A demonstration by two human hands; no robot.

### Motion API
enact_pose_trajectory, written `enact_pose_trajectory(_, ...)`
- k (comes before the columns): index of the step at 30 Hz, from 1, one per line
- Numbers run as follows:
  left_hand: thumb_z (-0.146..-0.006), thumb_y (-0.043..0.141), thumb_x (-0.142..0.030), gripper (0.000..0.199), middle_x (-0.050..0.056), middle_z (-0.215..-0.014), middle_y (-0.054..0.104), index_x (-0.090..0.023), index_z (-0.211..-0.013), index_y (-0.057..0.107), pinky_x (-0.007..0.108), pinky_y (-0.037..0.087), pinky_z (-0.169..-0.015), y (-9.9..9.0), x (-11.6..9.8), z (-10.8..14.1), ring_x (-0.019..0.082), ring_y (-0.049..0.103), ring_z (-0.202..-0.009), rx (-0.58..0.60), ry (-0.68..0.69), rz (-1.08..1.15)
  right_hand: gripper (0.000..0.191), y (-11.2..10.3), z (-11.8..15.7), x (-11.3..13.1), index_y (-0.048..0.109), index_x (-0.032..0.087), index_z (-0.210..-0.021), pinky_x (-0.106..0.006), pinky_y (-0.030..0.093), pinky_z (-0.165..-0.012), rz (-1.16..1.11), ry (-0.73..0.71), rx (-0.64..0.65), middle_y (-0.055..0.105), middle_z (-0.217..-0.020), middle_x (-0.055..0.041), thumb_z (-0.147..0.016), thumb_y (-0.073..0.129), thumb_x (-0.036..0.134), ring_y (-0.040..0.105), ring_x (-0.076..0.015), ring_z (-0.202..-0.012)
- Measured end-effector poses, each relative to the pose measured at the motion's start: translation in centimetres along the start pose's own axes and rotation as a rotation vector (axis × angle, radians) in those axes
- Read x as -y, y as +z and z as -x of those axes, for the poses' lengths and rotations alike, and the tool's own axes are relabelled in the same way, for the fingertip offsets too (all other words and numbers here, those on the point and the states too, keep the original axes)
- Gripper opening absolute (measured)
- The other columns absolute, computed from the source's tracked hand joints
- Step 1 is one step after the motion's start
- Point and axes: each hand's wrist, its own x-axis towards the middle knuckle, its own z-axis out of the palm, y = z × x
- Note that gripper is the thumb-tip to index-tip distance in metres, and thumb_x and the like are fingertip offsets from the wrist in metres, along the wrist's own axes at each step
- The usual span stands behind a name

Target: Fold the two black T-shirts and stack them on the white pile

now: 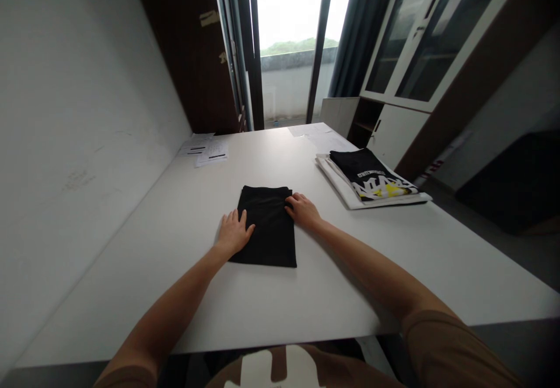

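A black garment (271, 230), folded into a flat rectangle, lies on the white table (245, 312) in front of me. My left hand (234, 233) rests on its left edge, fingers spread and lying flat. At the upper right edge of the cloth is my right hand (303, 210), its fingers curled over the border. Whether those fingertips pinch the fabric or only press on it is hard to make out. What kind of garment it is does not show.
Folded clothes, a black printed shirt (371, 175) over white ones (339, 184), are stacked at the table's right side. Papers with pens (212, 151) lie at the far left, more sheets (321, 134) at the far end. A wall (79, 143) borders the left; a cabinet (406, 102) stands right.
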Motion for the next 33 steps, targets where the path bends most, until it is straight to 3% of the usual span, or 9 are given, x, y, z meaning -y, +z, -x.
enact_pose_trajectory(3,-0.102,0.042,-0.056,0.060,0.022,-0.141,0.057,-0.016,-0.146,0.051,0.055,0.031,-0.114,-1.1,-0.4,0.5,0.037,0.051,-0.132,-0.016,0.010,-0.008,0.021,0.0,-0.1,-0.2,0.067,0.025,-0.115,-0.039,0.049,-0.098,-0.001,0.002,-0.006,0.063,-0.115,-0.0100,-0.098,0.059,0.035,0.056,-0.0269,-0.112)
enact_pose_trajectory(7,-0.102,0.046,-0.051,0.041,0.018,-0.114,0.066,-0.017,-0.116,0.066,0.050,0.039,-0.104,-2.6,-0.7,0.8,0.034,0.061,-0.112,-0.014,0.034,-0.009,0.015,-0.3,-0.2,-0.2,0.068,0.025,-0.106,-0.038,0.049,-0.094,0.004,0.026,0.001,0.064,-0.108,-0.0100,-0.099,0.058,0.033,0.057,-0.0268,-0.107)
enact_pose_trajectory(10,-0.102,0.048,-0.045,0.031,0.014,-0.108,0.065,-0.020,-0.106,0.065,0.044,0.044,-0.093,-3.3,-1.0,0.7,0.031,0.063,-0.103,-0.026,0.057,0.025,0.020,-0.9,-0.2,0.2,0.070,0.024,-0.101,-0.039,0.048,-0.097,-0.018,0.007,-0.027,0.065,-0.106,-0.0104,-0.102,0.053,0.034,0.057,-0.0267,-0.106)
enact_pose_trajectory(13,-0.105,0.043,-0.043,0.031,0.007,-0.094,0.066,-0.023,-0.092,0.064,0.037,0.047,-0.082,-3.5,-1.6,0.7,0.024,0.064,-0.088,0.045,0.131,0.144,0.024,-1.6,-0.1,1.0,0.070,0.023,-0.103,-0.038,0.048,-0.100,-0.087,-0.054,-0.055,0.066,-0.108,-0.0097,-0.103,0.049,0.034,0.057,-0.0255,-0.108)
enact_pose_trajectory(16,-0.105,0.041,-0.040,0.035,0.006,-0.091,0.066,-0.024,-0.085,0.063,0.037,0.048,-0.084,-3.4,-2.3,0.6,0.023,0.062,-0.090,0.015,0.186,0.230,0.025,-1.9,-0.1,1.8,0.071,0.024,-0.108,-0.039,0.047,-0.104,-0.167,-0.147,-0.038,0.067,-0.117,-0.0083,-0.103,0.049,0.034,0.057,-0.0242,-0.115)
enact_pose_trajectory(20,-0.101,0.050,-0.035,0.021,0.009,-0.119,0.065,-0.024,-0.108,0.067,0.042,0.043,-0.104,-2.2,-2.5,-0.1,0.027,0.056,-0.117,-0.149,0.182,0.270,0.033,-1.2,0.1,2.7,0.067,0.025,-0.128,-0.045,0.039,-0.115,-0.193,-0.304,0.103,0.057,-0.144,-0.0074,-0.100,0.056,0.038,0.049,-0.0268,-0.135)
enact_pose_trajectory(24,-0.099,0.055,-0.040,0.046,0.011,-0.154,0.047,-0.023,-0.142,0.055,0.051,0.029,-0.120,0.2,-1.3,-1.0,0.032,0.038,-0.145,-0.113,0.127,0.290,0.047,-0.6,0.5,3.5,0.055,0.026,-0.146,-0.050,0.032,-0.120,-0.142,-0.294,0.216,0.047,-0.155,-0.0095,-0.102,0.054,0.042,0.040,-0.0295,-0.144)
enact_pose_trajectory(28,-0.101,0.049,-0.048,0.060,0.012,-0.166,0.031,-0.024,-0.155,0.041,0.058,0.023,-0.121,2.2,0.6,-1.7,0.035,0.024,-0.153,-0.003,0.066,0.311,0.042,-2.3,0.6,5.0,0.063,0.024,-0.137,-0.044,0.042,-0.110,-0.068,-0.189,0.235,0.061,-0.137,-0.0125,-0.100,0.056,0.044,0.054,-0.0299,-0.129)
enact_pose_trajectory(33,-0.099,0.053,-0.050,0.066,0.009,-0.168,0.027,-0.026,-0.158,0.037,0.058,0.019,-0.124,2.1,1.8,-1.9,0.033,0.020,-0.155,0.041,0.219,0.379,0.033,-4.3,0.7,6.4,0.070,0.025,-0.121,-0.036,0.048,-0.093,-0.061,-0.074,0.269,0.070,-0.114,-0.0092,-0.103,0.050,0.044,0.065,-0.0261,-0.106)
